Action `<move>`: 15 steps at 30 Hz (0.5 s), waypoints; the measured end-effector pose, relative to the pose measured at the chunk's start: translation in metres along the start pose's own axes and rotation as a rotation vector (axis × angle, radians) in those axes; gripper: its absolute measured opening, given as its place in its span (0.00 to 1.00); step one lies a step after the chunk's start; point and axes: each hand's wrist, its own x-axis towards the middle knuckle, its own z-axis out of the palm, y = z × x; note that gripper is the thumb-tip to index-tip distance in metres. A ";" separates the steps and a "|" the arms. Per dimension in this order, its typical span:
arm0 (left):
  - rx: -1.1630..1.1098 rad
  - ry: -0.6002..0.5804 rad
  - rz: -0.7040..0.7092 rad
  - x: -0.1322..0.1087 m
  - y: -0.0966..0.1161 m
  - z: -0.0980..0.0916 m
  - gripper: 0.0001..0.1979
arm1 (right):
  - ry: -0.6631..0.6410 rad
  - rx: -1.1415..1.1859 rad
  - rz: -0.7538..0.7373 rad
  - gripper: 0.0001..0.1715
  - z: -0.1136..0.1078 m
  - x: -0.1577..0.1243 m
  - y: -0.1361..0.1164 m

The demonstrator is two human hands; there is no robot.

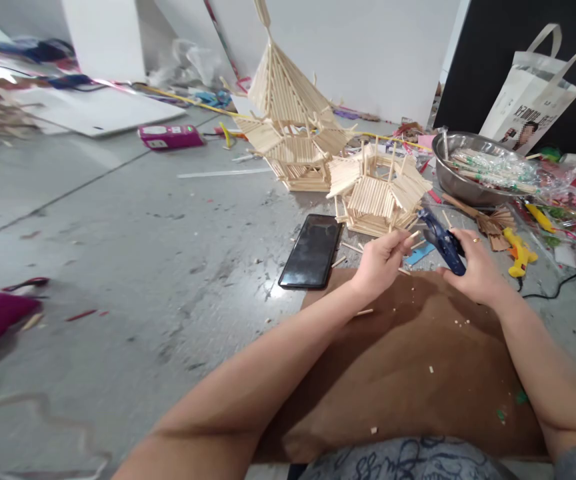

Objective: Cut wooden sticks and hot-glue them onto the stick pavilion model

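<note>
My left hand is closed, with a short wooden stick pinched between thumb and fingers. My right hand is wrapped around a dark blue hand tool, which looks like a pair of cutters. Its tip points up and left, close to the stick but apart from it. Just beyond both hands stands a small pavilion-like model made of wooden sticks. A taller stick tower with a pointed roof rises behind it. Short cut pieces lie around the left hand and on the brown board below.
Left of my hands, a black phone lies on the grey floor. A steel bowl with wrapped sticks stands at the right, near a yellow glue gun and clutter. Farther back are a purple device and a white tote bag.
</note>
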 end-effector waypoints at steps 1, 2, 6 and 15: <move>0.011 -0.011 0.003 0.000 0.001 0.000 0.13 | -0.015 -0.025 -0.007 0.31 0.001 0.000 0.000; 0.019 -0.020 0.005 -0.001 0.002 -0.001 0.14 | -0.032 -0.040 -0.011 0.30 0.002 0.000 0.000; 0.023 -0.051 0.005 -0.001 0.003 -0.002 0.14 | -0.061 -0.054 -0.031 0.28 0.002 -0.001 -0.002; 0.060 -0.088 0.050 0.000 -0.001 -0.003 0.10 | -0.094 -0.089 -0.030 0.29 -0.002 -0.003 -0.009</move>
